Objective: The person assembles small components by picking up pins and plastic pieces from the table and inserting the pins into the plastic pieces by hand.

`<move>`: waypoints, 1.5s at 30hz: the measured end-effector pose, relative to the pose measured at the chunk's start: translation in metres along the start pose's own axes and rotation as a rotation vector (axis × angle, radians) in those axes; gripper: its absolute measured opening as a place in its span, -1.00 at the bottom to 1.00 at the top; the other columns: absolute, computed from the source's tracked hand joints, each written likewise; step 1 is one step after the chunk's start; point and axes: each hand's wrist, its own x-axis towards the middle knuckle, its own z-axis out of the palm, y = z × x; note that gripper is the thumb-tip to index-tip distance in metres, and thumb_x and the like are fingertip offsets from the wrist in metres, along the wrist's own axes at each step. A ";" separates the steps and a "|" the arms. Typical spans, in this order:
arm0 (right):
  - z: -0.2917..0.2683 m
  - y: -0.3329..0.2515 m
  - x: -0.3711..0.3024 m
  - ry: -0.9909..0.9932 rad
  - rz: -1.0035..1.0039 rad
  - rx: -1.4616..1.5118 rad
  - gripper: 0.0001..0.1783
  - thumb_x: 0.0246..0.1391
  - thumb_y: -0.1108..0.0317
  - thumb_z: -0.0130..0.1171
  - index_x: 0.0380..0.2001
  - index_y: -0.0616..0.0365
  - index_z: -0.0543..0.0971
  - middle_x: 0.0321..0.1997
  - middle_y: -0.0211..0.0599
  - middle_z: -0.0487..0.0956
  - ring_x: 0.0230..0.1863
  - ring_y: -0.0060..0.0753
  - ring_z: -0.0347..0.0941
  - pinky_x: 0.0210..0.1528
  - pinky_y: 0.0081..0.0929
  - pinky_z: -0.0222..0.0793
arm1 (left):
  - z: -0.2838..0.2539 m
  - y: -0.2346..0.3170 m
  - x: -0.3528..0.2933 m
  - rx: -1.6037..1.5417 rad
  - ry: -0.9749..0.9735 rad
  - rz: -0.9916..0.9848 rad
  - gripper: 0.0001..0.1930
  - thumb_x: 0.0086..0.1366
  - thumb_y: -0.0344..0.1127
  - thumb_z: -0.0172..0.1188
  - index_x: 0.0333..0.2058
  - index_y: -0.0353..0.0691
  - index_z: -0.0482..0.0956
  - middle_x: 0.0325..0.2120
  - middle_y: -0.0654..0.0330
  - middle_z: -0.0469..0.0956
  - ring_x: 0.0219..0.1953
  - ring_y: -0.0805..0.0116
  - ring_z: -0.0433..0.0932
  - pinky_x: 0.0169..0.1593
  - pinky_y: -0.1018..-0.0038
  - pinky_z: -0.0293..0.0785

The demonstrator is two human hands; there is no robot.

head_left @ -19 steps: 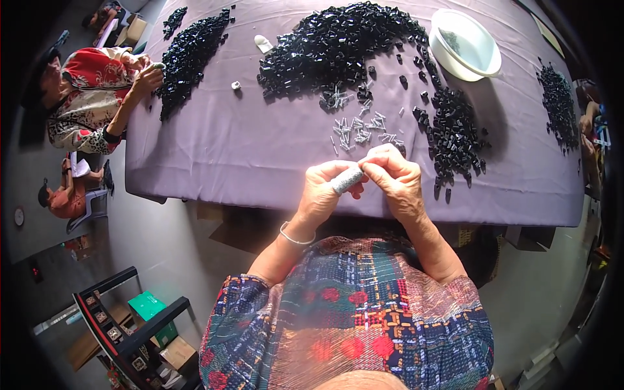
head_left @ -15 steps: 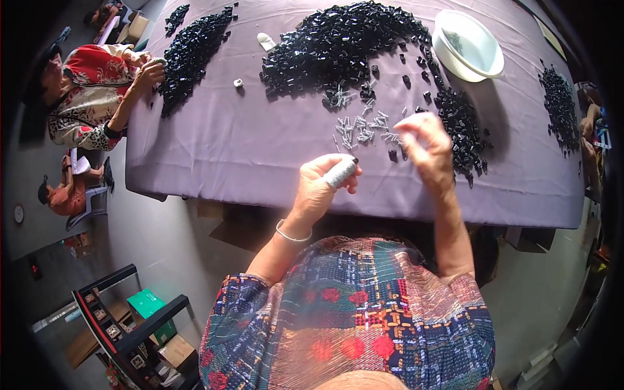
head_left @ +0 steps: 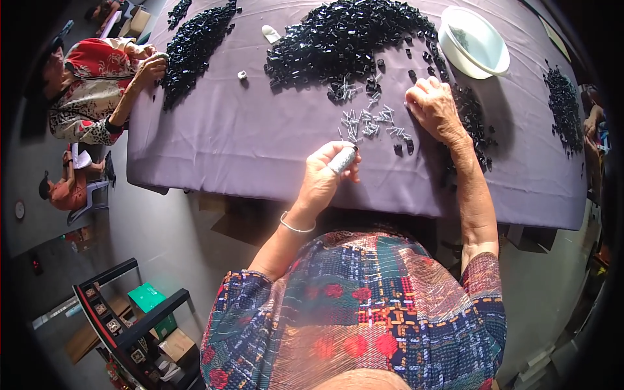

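Observation:
My left hand [head_left: 323,175], its thumb wrapped in pale grey tape, is over the table's near edge. Thumb and fingers pinch a small black piece [head_left: 355,149], mostly hidden by the hand. My right hand [head_left: 434,109] is down at the cloth with curled fingers, beside the black pieces [head_left: 478,120] on the right; whatever its fingertips hold is hidden. Between the hands lie several small silvery pins [head_left: 369,123], scattered loosely. Two loose black pieces [head_left: 398,149] sit close to them. Beyond is a large heap of shiny black pieces [head_left: 351,42].
A white plastic basin [head_left: 465,62] stands at the far right of the purple tablecloth [head_left: 273,153]. Two small white objects, one a cap-like bit [head_left: 242,75], lie left of the heap. A person [head_left: 97,84] at the left edge handles another black pile [head_left: 198,52].
My right hand has moved up and away from beside the pins, down to the cloth near the loose black pieces. My left hand keeps its pinch, shifted slightly.

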 end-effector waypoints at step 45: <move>-0.027 -0.126 -0.043 -0.022 0.044 0.493 -0.91 -0.12 0.51 0.09 -0.49 0.20 0.39 -0.55 -0.14 0.42 -0.43 -0.08 0.43 -0.36 -0.24 0.37 | 0.009 -0.009 -0.018 0.778 -0.062 0.296 -0.89 0.23 -0.52 0.09 -0.25 -0.30 0.48 -0.45 0.23 0.47 -0.45 0.50 0.50 -0.34 0.56 0.44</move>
